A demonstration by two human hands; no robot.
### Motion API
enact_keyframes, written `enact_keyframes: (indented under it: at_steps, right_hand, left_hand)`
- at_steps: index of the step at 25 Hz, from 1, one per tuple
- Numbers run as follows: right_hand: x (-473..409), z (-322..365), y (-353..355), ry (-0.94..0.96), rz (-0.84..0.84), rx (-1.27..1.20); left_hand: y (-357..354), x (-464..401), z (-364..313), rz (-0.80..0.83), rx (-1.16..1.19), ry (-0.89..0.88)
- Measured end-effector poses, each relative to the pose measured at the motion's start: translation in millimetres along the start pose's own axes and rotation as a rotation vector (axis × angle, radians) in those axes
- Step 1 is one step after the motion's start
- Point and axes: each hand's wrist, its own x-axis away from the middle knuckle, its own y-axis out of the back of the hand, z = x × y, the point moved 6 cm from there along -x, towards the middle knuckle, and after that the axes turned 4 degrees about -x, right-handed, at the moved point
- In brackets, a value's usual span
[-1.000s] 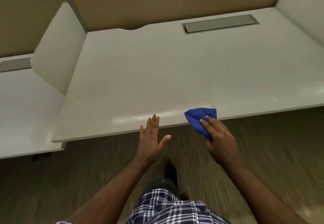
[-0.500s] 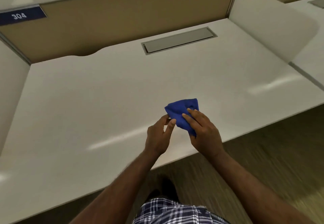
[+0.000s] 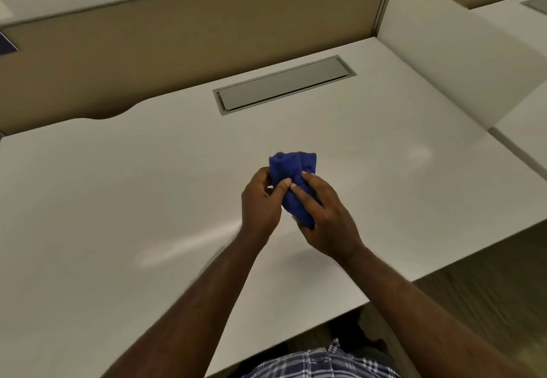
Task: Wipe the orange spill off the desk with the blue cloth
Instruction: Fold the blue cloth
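Since a second ago the small bunched blue cloth has come up from the near edge of the white laminate desk to over its middle, and the left hand, then spread open and empty, has closed onto it. Both hands now grip the cloth: the left pinches its left side with thumb and fingers, while the right hand wraps its lower right part. It appears to be held just above the desk, though contact cannot be ruled out.

Beyond the cloth, at the back of the desk, lies a grey rectangular cable hatch; to the cloth's right stands a white rounded divider panel.

No orange spill shows anywhere on the visible desk. Judging by that, the wiping looks finished, or the stain lies out of view, and the cloth is apparently being refolded.
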Motion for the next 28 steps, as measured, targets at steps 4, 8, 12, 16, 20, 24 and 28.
enact_keyframes:
  at_steps: [4, 8, 12, 16, 20, 24, 28]
  right_hand:
    - [-32, -66, 11, -0.106, -0.058, -0.172]
    - [-59, -148, 34, -0.256, -0.152, -0.394]
    - [-78, -240, 41, -0.527, -0.034, -0.794]
    - [-95, -318, 45, -0.89, 0.0, -1.077]
    - [-124, -357, 57, -0.852, 0.115, -1.235]
    - [-147, -394, 80, -0.79, 0.126, -1.152]
    - [-167, -423, 110, -0.724, 0.025, -0.925]
  left_hand:
    - [-46, -53, -28, 0.001, 0.018, -0.025]
    - [-111, -103, -58, 0.048, 0.038, -0.065]
    - [-175, -149, -82, 0.148, 0.018, -0.094]
    - [-211, -189, -94, 0.154, 0.075, -0.071]
    - [-236, -223, -94, 0.181, 0.126, -0.022]
    - [-263, -253, -100, 0.22, 0.182, -0.006]
    - [-288, -277, -104, 0.2, 0.215, -0.045]
